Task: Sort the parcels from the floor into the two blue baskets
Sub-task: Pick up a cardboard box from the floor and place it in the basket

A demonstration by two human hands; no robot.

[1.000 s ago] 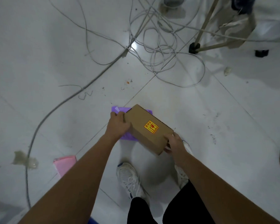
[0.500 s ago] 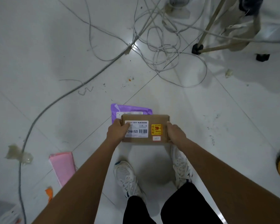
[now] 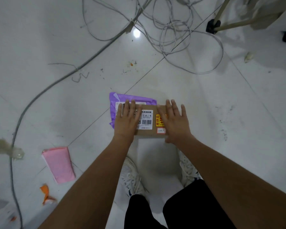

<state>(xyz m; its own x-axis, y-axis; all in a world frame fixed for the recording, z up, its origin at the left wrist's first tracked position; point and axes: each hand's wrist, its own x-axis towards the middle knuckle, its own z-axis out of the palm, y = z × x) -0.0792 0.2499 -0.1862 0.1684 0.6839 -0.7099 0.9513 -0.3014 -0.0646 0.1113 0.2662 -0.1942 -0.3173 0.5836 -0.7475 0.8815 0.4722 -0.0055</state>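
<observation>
Parcels remain on the pale tiled floor (image 3: 221,113), so the sorting appears far from finished. Nearest on the left lies a pink mailer (image 3: 59,163), untouched. Beyond the person's white shoes (image 3: 130,177), a brown cardboard box (image 3: 149,129) sits label-up under the left hand (image 3: 126,121) and right hand (image 3: 175,123), both with fingers straight and spread, neither gripping. Whether the palms touch the box cannot be told. Behind it lies a purple mailer (image 3: 132,99). Farther off, grey cables (image 3: 172,30) sprawl. No blue baskets are in view.
</observation>
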